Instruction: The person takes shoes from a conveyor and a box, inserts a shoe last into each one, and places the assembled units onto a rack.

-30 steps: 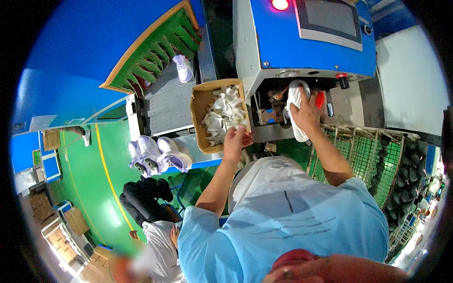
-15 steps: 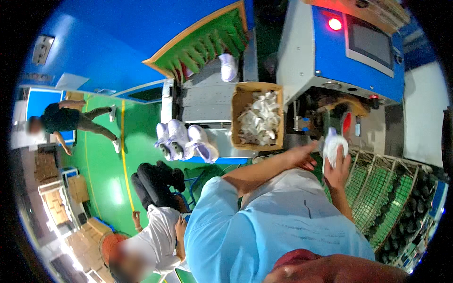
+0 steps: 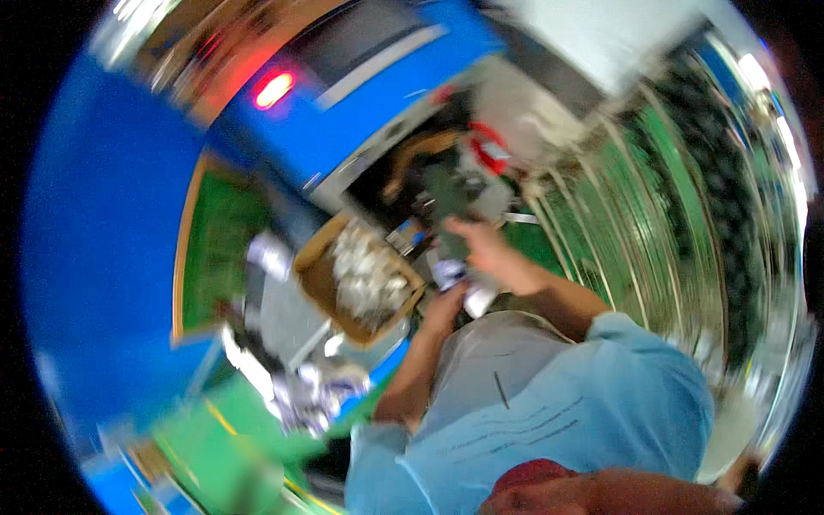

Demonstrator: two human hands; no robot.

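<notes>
Motion smears much of the view. A white and lavender shoe is in front of my waist, below a dark green-grey form at the machine's opening. My left hand is closed on the shoe's near left part. Beside it, my right hand reaches in from the right, its fingertips at the lower end of the dark form. Blur hides whether those fingers grip the form or only touch it. Part of the shoe is covered by both hands.
The blue and white machine with a lit red lamp stands ahead. To the left, a cardboard box holds crumpled white pieces, and several white and lavender shoes sit beyond it. A wire rack stands at the right.
My view has swung right, so the machine now lies further left. My right hand has left the shoe's toe for the dark form; my left hand, open before, has closed on the shoe.
</notes>
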